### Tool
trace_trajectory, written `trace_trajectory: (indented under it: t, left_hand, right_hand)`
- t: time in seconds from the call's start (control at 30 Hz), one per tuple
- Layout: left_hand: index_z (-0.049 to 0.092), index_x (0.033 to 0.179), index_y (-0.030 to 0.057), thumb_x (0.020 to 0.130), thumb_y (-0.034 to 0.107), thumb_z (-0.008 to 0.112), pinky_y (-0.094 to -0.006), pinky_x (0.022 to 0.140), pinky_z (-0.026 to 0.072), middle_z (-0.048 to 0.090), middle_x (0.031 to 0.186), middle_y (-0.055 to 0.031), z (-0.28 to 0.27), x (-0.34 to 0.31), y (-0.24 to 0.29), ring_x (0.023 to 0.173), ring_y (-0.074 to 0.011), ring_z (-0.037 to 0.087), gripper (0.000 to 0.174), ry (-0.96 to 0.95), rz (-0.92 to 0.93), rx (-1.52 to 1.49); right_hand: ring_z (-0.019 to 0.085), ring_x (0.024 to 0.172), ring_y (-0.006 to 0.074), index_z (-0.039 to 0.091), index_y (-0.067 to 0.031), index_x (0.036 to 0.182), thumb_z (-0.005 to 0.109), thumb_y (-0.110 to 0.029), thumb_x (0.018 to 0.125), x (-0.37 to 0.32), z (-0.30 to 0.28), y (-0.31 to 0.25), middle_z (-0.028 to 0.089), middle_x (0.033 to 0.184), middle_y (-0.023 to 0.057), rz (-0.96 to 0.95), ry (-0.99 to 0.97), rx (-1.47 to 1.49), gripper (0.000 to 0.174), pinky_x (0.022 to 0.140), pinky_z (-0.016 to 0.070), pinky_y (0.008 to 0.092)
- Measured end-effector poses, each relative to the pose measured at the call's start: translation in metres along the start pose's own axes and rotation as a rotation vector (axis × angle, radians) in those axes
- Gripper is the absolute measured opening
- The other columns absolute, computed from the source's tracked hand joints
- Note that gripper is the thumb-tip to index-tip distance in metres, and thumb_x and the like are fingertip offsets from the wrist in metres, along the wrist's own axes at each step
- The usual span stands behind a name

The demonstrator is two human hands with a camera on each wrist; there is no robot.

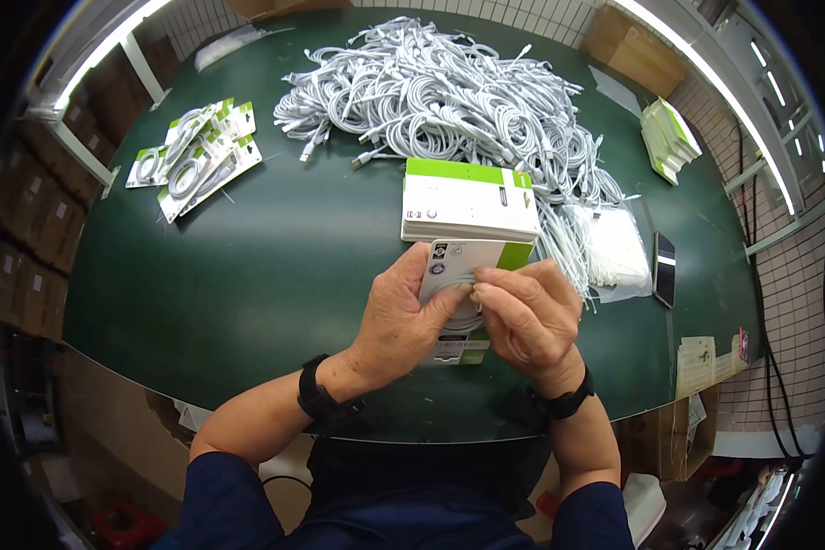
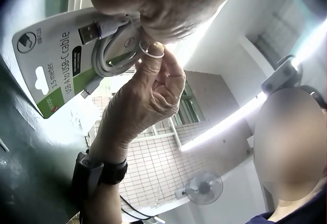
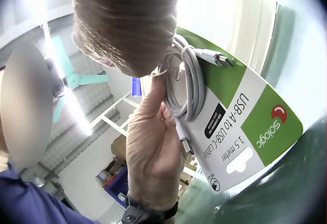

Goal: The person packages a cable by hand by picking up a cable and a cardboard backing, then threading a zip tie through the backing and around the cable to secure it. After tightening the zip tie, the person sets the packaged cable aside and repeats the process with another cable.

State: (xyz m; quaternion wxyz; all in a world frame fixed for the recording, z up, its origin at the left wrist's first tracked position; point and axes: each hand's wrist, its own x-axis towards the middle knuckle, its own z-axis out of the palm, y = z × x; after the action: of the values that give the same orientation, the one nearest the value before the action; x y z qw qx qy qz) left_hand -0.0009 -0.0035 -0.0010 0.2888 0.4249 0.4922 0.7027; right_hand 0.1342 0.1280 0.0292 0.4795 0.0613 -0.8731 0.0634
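Note:
In the head view, my left hand [image 1: 399, 316] grips a white and green card [image 1: 475, 249] by its left side, its thumb over a coiled white cable [image 1: 467, 321]. My right hand [image 1: 533, 316] pinches a thin white tie at the coil, its fingertips meeting the left thumb. The left wrist view shows the tie [image 2: 152, 53] as a small loop by the right thumb, and the cable's USB-A plug [image 2: 90, 32] against the card [image 2: 51, 55]. In the right wrist view the coil [image 3: 190, 88] lies against the printed face, with the USB-C plug [image 3: 220, 59] near the green edge.
Behind the hands stands a stack of cards [image 1: 467, 203], with a large heap of coiled cables [image 1: 449, 96] beyond. Packed cards [image 1: 197, 165] lie at left. At right are a bag of white ties [image 1: 614, 247], a phone [image 1: 664, 269] and more cards [image 1: 669, 140].

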Motion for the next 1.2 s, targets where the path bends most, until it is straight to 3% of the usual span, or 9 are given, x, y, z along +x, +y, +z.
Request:
trace_trajectory:
  t: [0.13,0.3,0.5,0.6,0.7,0.83,0.93,1.13,1.2]
  left_hand:
    - [0.058,0.129,-0.0014,0.102,0.007,0.067,-0.0299,0.098,0.0543,0.07,0.123,-0.0085,-0.003,-0.001,0.001,0.111,-0.0123,0.065,0.03,-0.059,-0.042,-0.028]
    - [0.056,0.134,-0.0019,0.102,0.004,0.065,-0.0307,0.1,0.0537,0.069,0.125,-0.0095,-0.005,-0.002,-0.001,0.114,-0.013,0.064,0.034,-0.087,0.004,0.015]
    - [0.054,0.135,-0.0026,0.101,0.001,0.064,-0.0317,0.101,0.0535,0.067,0.127,-0.011,-0.007,0.003,0.002,0.116,-0.0141,0.064,0.036,-0.105,-0.022,-0.048]
    - [0.054,0.136,-0.0025,0.1,0.001,0.065,-0.033,0.103,0.0532,0.067,0.129,-0.0115,-0.009,0.004,0.004,0.117,-0.0158,0.064,0.038,-0.131,-0.067,-0.122]
    - [0.055,0.134,-0.0026,0.099,0.0,0.066,-0.0331,0.101,0.0542,0.068,0.126,-0.0113,-0.002,0.002,0.011,0.114,-0.0157,0.065,0.036,-0.157,-0.072,-0.183]
    - [0.057,0.126,-0.0028,0.098,-0.001,0.066,-0.0311,0.095,0.0564,0.07,0.115,-0.0099,0.002,-0.002,0.011,0.106,-0.0137,0.067,0.029,-0.197,-0.099,-0.175]
    - [0.058,0.123,-0.0023,0.098,-0.001,0.067,-0.0301,0.092,0.056,0.07,0.112,-0.009,0.001,-0.004,0.009,0.104,-0.0132,0.067,0.027,-0.206,-0.116,-0.131]
    - [0.058,0.124,-0.0026,0.096,-0.007,0.063,-0.0299,0.091,0.0546,0.07,0.114,-0.0099,-0.001,-0.005,0.014,0.104,-0.0143,0.067,0.029,-0.169,-0.161,-0.08]
    - [0.054,0.131,-0.0041,0.097,-0.006,0.061,-0.0311,0.094,0.0531,0.069,0.119,-0.0125,-0.003,-0.004,0.01,0.106,-0.0169,0.068,0.035,-0.154,-0.112,-0.026]
  right_hand:
    - [0.063,0.071,0.0227,0.074,-0.0049,0.097,0.078,0.004,0.071,0.003,0.0,-0.002,0.075,0.097,0.0091,0.071,0.007,0.026,0.028,0.059,0.0526,0.0322]
    - [0.065,0.074,0.0215,0.076,-0.009,0.098,0.08,0.005,0.075,0.007,-0.004,-0.002,0.068,0.084,0.0052,0.305,-0.021,0.208,0.028,0.063,0.0539,0.0322]
    - [0.067,0.076,0.0217,0.076,-0.0085,0.101,0.082,0.004,0.074,0.007,-0.009,0.001,0.069,0.091,0.0063,0.365,-0.079,0.292,0.03,0.064,0.055,0.0322]
    - [0.065,0.075,0.0127,0.075,-0.0038,0.107,0.079,0.006,0.081,0.0,-0.017,0.007,0.069,0.092,0.0069,0.475,0.08,0.364,0.028,0.065,0.0528,0.0251]
    - [0.062,0.077,0.0065,0.073,0.0028,0.11,0.068,-0.003,0.098,-0.003,-0.018,0.019,0.069,0.094,0.0026,0.901,0.283,0.569,0.015,0.067,0.0508,0.0223]
    - [0.067,0.082,0.0098,0.072,0.0024,0.11,0.07,-0.018,0.1,-0.023,-0.005,0.038,0.073,0.095,0.0065,1.299,-0.087,1.167,0.023,0.074,0.0546,0.0244]
    - [0.07,0.086,0.0114,0.072,0.0006,0.106,0.075,-0.017,0.097,-0.03,-0.002,0.039,0.074,0.098,0.0071,1.341,-0.267,1.601,0.02,0.079,0.0569,0.0262]
    - [0.07,0.086,0.0122,0.07,-0.0004,0.103,0.08,-0.017,0.09,-0.031,0.006,0.041,0.073,0.097,0.0055,1.192,-0.259,1.563,0.023,0.078,0.0576,0.0255]
    - [0.067,0.083,0.0093,0.07,-0.0012,0.1,0.079,-0.014,0.089,-0.034,0.014,0.042,0.073,0.095,0.0036,1.175,-0.251,1.56,0.019,0.073,0.0547,0.023]
